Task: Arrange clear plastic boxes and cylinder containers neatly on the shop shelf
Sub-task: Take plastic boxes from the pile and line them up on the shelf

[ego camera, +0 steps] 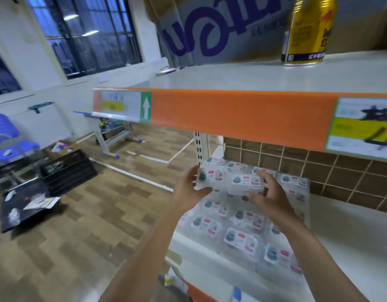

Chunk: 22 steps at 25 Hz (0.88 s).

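Several clear plastic boxes with white labels lie flat in rows on the white lower shelf. My left hand holds one clear box by its left end, above the rows' left side. Beside it, my right hand grips a second clear box from the right, thumb underneath. The two held boxes touch or nearly touch each other. No cylinder containers show on this shelf.
An orange-edged upper shelf hangs just above my hands, with a yellow can and a cardboard carton on top. A brown grid back panel stands behind the boxes. Black crates, a desk and blue chairs stand on the floor at left.
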Each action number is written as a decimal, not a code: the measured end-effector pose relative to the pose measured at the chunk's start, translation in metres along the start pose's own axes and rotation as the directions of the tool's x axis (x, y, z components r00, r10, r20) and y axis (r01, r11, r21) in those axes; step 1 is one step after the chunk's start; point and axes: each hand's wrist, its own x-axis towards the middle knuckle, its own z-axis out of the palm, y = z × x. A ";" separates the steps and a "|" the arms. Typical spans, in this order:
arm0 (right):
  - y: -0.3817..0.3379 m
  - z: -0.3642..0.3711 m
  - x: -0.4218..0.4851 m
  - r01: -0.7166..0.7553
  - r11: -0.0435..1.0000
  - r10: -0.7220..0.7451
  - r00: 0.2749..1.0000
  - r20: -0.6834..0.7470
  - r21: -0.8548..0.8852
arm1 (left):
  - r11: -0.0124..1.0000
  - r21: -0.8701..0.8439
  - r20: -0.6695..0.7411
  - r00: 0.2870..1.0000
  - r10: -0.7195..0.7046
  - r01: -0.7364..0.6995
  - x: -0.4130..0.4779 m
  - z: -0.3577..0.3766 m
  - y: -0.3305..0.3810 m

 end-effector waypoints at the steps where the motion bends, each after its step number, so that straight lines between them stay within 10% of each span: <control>1: -0.005 0.005 0.005 0.000 1.000 -0.001 1.000 -0.026 -0.031 | 0.999 0.028 0.028 0.999 0.020 -0.020 0.013 -0.003 -0.002; 10: -0.012 0.032 0.045 -0.075 0.970 0.043 0.989 -0.141 -0.230 | 0.932 0.226 0.200 0.950 0.241 -0.284 0.089 -0.002 -0.015; 22: -0.004 0.054 0.086 -0.192 0.863 0.082 0.966 -0.245 -0.468 | 0.879 0.378 0.217 0.951 0.219 -0.289 0.126 0.007 -0.031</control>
